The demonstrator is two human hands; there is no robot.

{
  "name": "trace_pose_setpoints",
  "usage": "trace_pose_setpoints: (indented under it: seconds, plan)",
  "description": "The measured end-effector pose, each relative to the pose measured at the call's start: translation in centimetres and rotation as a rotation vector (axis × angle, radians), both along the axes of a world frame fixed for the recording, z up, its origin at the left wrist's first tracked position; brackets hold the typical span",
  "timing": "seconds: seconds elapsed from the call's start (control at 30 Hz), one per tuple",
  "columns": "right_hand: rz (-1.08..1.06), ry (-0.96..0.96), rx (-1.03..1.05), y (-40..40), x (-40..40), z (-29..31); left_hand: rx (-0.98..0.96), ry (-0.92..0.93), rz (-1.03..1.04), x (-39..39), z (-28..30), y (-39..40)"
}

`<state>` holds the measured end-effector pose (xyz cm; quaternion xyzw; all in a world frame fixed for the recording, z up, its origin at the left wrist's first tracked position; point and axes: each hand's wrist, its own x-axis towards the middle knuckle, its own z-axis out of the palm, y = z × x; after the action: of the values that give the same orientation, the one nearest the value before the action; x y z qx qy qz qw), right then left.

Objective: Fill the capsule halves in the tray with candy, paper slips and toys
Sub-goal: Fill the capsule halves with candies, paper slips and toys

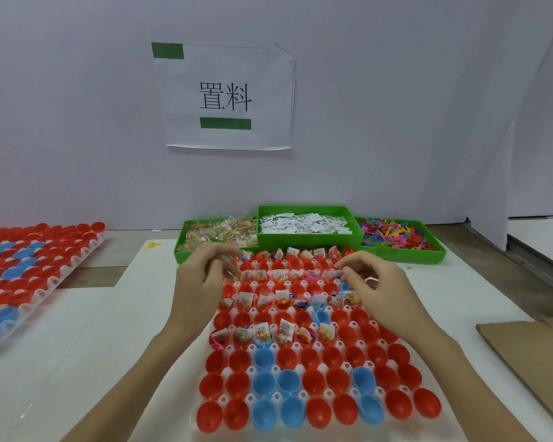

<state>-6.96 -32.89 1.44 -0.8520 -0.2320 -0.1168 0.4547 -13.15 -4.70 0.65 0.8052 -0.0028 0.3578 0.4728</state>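
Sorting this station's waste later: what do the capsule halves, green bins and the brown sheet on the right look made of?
Capsule halves: glossy moulded plastic, judging by highlights on their rims. Green bins: likely rigid plastic, uniform colour, smooth walls. Brown sheet: apparently cardboard, matte and flat.

The surface (87,275) was wood-toned, with large white sheets (115,339) laid over most of it. On the sheets in front stood a white tray (300,366) of red and blue capsule halves. Behind it, near the wall, three green bins sat side by side: candy bin (186,247) on the left, paper-slip bin (307,239) in the middle, toy bin (428,255) on the right. A second tray (61,272) of capsule halves lay at the far left. Brown cardboard (530,355) lay at the right edge. A yellow mark (153,245) showed on the white sheet near the candy bin.
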Motion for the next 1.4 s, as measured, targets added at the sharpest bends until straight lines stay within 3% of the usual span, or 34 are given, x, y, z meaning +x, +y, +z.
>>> trace_pose_setpoints:
  seconds: [0.33,0.6,0.83,1.1,1.27,1.4]
  plan:
    - [-0.146,-0.193,-0.232,5.6,8.1,1.6,-0.088,-0.112,-0.175,-2.4,0.1,0.6]
    - [-0.136,0.109,-0.606,8.3,17.4,3.1,-0.086,-0.126,-0.207,-2.0,-1.0,1.9]
    - [-0.137,0.053,-0.674,8.5,18.3,2.5,-0.100,-0.095,-0.214,-1.9,-1.1,1.7]
    - [-0.180,-0.053,-0.553,8.0,17.6,1.5,-0.115,-0.054,-0.233,-2.3,-1.1,1.1]
    - [-0.181,-0.137,-0.289,7.7,15.6,2.8,-0.172,-0.016,-0.232,-2.6,-1.0,0.9]
    - [-0.087,-0.051,-0.016,6.5,11.3,4.5,-0.187,0.026,-0.240,-2.8,-0.8,0.3]
